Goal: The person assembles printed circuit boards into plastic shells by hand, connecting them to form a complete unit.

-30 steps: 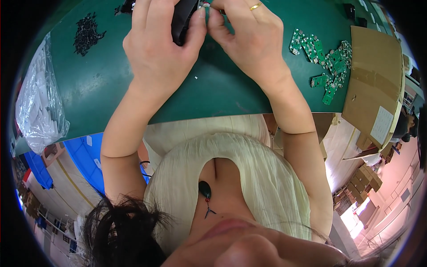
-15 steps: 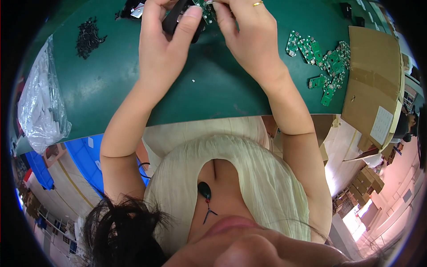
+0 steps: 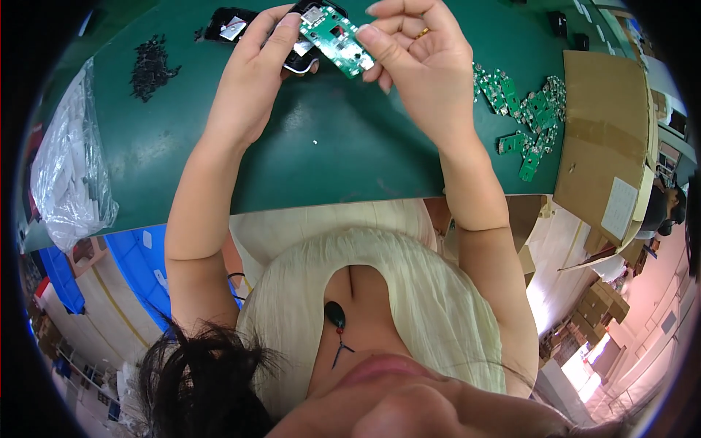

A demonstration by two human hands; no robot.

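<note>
My left hand (image 3: 247,87) is closed around a black plastic casing (image 3: 298,66) at the far side of the table, its thumb lying over the top. Between thumb and fingertips, my right hand (image 3: 432,84) pinches the right end of a green circuit board (image 3: 332,42). The board lies slantwise over the casing and hides part of it; whether the two are joined by wires, I cannot tell. A shiny silver patch shows inside the casing. Just left of my left hand lies another black casing (image 3: 216,28) with a silver piece in it.
Loose green circuit boards (image 3: 539,111) are heaped at the right, beside an open cardboard box (image 3: 602,135). Small black parts (image 3: 151,69) form a pile at the left. A clear plastic bag of white pieces (image 3: 69,171) sits on the left edge of the green table (image 3: 350,160).
The circuit board has come out into fuller view, turned face up over the casing. My right hand has shifted slightly right, with its fingers curled upward. My left hand has moved a little left.
</note>
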